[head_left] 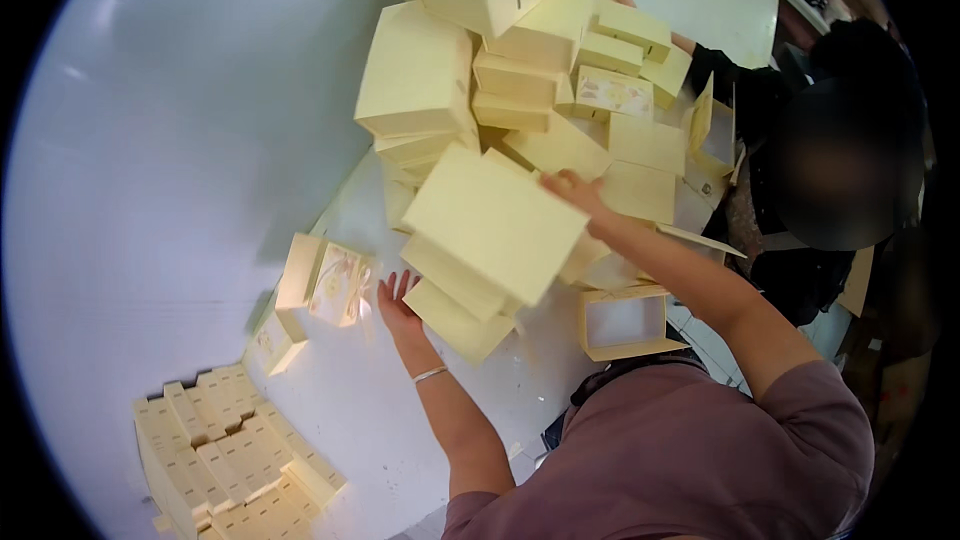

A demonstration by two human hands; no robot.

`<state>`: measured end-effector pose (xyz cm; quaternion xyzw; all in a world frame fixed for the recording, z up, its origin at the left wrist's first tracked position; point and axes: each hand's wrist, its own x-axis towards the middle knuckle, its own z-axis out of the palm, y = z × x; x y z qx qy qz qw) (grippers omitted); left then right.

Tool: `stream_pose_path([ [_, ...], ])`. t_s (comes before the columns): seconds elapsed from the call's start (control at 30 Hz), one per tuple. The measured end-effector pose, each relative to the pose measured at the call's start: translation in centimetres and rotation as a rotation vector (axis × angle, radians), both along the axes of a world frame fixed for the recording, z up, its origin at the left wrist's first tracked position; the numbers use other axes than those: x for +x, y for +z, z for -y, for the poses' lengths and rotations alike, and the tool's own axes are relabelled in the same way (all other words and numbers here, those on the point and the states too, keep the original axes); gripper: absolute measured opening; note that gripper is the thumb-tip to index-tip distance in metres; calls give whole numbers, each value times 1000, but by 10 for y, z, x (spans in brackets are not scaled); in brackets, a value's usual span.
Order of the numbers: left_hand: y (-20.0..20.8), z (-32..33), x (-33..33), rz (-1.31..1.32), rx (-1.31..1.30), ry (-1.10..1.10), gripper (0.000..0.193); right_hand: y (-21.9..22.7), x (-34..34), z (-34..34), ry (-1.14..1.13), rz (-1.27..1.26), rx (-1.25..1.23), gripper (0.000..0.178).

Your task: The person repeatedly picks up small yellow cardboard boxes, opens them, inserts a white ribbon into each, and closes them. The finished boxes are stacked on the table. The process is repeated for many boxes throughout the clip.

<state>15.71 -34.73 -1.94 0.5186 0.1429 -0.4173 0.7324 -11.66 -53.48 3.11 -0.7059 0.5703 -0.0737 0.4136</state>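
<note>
Boxes (415, 70) in pale yellow stand piled on the far part of the counter (365, 410) in the head view. A tilted group of similar boxes lies between the two hands, near the middle of the counter: an upper box (497, 225), with a middle box (452, 272) and a lower box (455, 322) showing beneath its near left side. Whether this group is lifted or supported from below cannot be told.

The right hand (577, 192) is at the far right edge of the upper box, apparently in contact; how firmly it grips cannot be told. The left hand (399, 308) is open, fingers spread, just beside the left side of the group; contact is unclear. The hands are well apart, with the group between them.

A printed box (338, 285) lies left of the left hand. An open box (625, 323) lies to the right, near the person's body. A co-worker's sleeve (712, 75) reaches in from the right.

The step in hand appears to be shifting or steadying the group. The next move calls for left-hand support under the lower box, keeping the layers aligned to prevent sliding.
</note>
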Motion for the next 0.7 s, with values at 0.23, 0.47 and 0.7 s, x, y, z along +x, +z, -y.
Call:
stream_pose_path([
  [0.23, -27, -136, 114, 664, 325, 271, 47, -3, 88, -106, 116, 498, 442, 51],
  [0.47, 10, -133, 171, 1582, 1341, -448, 67, -43, -95, -19, -269, 413, -184, 40],
  [0.7, -38, -100, 210, 1386, 866, -707, 72, -24, -16, -58, -402, 661, 147, 65],
])
